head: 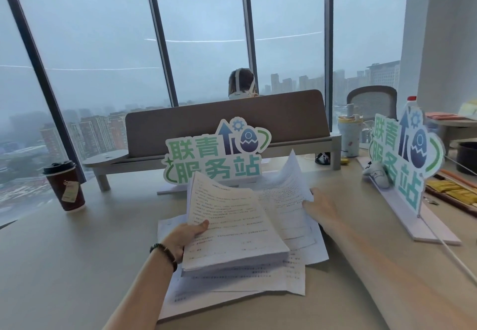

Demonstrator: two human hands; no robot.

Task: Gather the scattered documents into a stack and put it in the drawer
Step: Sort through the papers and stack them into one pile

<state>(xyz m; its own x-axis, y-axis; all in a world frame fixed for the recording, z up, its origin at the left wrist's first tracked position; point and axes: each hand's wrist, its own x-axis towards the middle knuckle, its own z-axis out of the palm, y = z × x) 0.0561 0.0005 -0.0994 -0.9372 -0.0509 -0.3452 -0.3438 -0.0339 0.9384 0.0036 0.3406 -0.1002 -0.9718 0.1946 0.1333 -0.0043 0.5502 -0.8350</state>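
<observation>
My left hand (187,234) grips a thick stack of printed documents (232,229) by its left edge, thumb on top of the upper page and the other fingers hidden under the pile. The stack is lifted at a tilt, its far end curling upward, its near corner low over the loose sheets (232,285) that lie spread on the bench (77,265) beneath it. My right hand (318,207) reaches in from the right and pinches the edge of a few more pages (291,187), which stand up and fan back behind the stack; I cannot tell exactly how its fingertips lie, since the paper hides them. A dark bead bracelet (165,253) sits on my left wrist.

Just behind the papers stands a green and blue cut-out sign (216,156) on a flat base, and a second one like it (402,164) stands off to the right. A dark red paper cup (65,186) with a black lid stands well to the left. Beyond the sign is a brown desk divider (227,128), and past it the back of a person's head (242,83) against the tall windows (103,45).
</observation>
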